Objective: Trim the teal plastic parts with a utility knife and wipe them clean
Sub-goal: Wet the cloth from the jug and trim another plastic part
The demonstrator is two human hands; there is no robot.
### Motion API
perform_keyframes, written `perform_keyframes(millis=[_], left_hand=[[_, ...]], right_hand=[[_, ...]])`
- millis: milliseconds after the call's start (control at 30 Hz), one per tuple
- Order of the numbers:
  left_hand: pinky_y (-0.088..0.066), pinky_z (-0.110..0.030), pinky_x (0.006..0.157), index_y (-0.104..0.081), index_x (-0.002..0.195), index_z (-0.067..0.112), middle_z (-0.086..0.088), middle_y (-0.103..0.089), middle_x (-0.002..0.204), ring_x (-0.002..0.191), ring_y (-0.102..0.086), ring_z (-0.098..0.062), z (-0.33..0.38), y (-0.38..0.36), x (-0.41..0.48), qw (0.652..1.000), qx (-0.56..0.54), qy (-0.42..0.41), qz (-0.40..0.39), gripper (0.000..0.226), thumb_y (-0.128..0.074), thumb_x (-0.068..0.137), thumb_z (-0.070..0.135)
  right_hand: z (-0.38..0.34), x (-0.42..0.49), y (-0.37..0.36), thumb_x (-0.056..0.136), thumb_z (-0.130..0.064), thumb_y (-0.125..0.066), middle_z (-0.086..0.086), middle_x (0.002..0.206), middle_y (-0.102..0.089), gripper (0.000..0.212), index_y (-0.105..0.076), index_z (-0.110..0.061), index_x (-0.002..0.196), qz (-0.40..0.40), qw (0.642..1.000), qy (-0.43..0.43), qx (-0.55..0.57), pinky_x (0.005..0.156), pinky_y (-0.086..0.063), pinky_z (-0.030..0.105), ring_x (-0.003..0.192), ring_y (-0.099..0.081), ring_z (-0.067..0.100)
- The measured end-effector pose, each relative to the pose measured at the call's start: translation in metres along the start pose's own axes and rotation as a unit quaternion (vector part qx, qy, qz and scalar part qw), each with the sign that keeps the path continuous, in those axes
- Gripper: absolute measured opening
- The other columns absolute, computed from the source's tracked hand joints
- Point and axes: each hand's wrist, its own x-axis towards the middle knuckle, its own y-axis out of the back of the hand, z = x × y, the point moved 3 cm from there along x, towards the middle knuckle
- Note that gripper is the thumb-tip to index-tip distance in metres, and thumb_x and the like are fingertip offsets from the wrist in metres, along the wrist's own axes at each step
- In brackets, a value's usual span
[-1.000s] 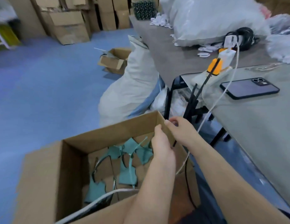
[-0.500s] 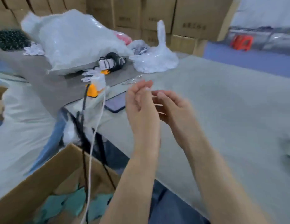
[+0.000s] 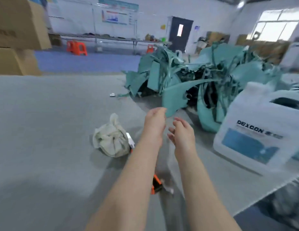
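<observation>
Head view, motion-blurred throughout. Grey-topped desk fills the foreground. At its far right lies a tangled heap of teal plastic parts, sheets and thin strips mixed together.

One broad curved teal plastic panel projects from the heap toward the person. Its lower corner meets the fingertips of the left hand. That hand is stretched forward with fingers bunched at the panel's edge. Blur prevents a finding on whether it pinches the panel or only touches it.

Right hand sits just beside the left, slightly nearer the person. Its fingers are loosely curled and apart, and it holds nothing.

An orange-and-black utility knife lies on the desk between the two forearms, partly hidden under the left forearm and touched by neither hand.

A crumpled off-white cloth bundle rests on the desk left of the left wrist, with a small white object just beside it.

A large white plastic jug with a blue label reading DEXCON stands at the right, near the heap.

Stacked brown cardboard boxes occupy the upper left. Orange plastic stools stand on the blue floor beyond the desk.
</observation>
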Motion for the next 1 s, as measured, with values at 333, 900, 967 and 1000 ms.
perform_keyframes(millis=[333, 900, 967, 1000], left_hand=[[-0.035, -0.014, 0.077, -0.035, 0.141, 0.001, -0.013, -0.048, 0.138, 0.116, -0.052, -0.025, -0.056, -0.024, 0.114, 0.981, 0.176, -0.03, 0.079, 0.057, -0.056, 0.09, 0.01], [-0.049, -0.028, 0.073, -0.054, 0.081, 0.018, 0.0, -0.063, 0.082, 0.08, -0.062, -0.022, 0.018, 0.026, 0.101, 0.953, 0.073, -0.26, 0.14, 0.015, -0.056, 0.096, 0.021], [-0.052, -0.036, 0.074, -0.058, 0.078, 0.019, -0.003, -0.066, 0.083, 0.082, -0.065, -0.024, 0.043, 0.057, 0.085, 0.953, 0.031, -0.262, 0.147, 0.018, -0.057, 0.096, 0.021], [-0.053, -0.036, 0.071, -0.059, 0.077, 0.019, -0.002, -0.067, 0.081, 0.08, -0.065, -0.023, 0.053, 0.077, 0.074, 0.954, 0.025, -0.259, 0.147, 0.019, -0.058, 0.095, 0.021]], right_hand=[[0.048, 0.092, -0.018, 0.096, -0.004, -0.042, 0.015, 0.099, -0.053, 0.022, -0.049, -0.012, 0.114, 0.072, 0.988, -0.097, 0.097, 0.072, -0.042, 0.034, 0.086, -0.051, 0.025], [0.037, 0.09, -0.027, 0.101, -0.02, -0.042, 0.007, 0.107, -0.06, 0.02, -0.05, -0.014, 0.118, 0.119, 0.988, -0.044, 0.088, 0.09, -0.046, 0.036, 0.088, -0.049, 0.015], [0.028, 0.076, -0.034, 0.103, -0.027, -0.043, 0.013, 0.119, -0.059, 0.02, -0.048, -0.017, 0.12, 0.088, 0.99, -0.044, 0.102, 0.091, -0.05, 0.038, 0.116, -0.027, 0.013], [0.024, 0.065, -0.039, 0.103, -0.032, -0.043, 0.01, 0.114, -0.06, 0.022, -0.047, -0.018, 0.119, 0.069, 0.989, -0.042, 0.122, 0.084, -0.052, 0.035, 0.094, -0.063, 0.018]])
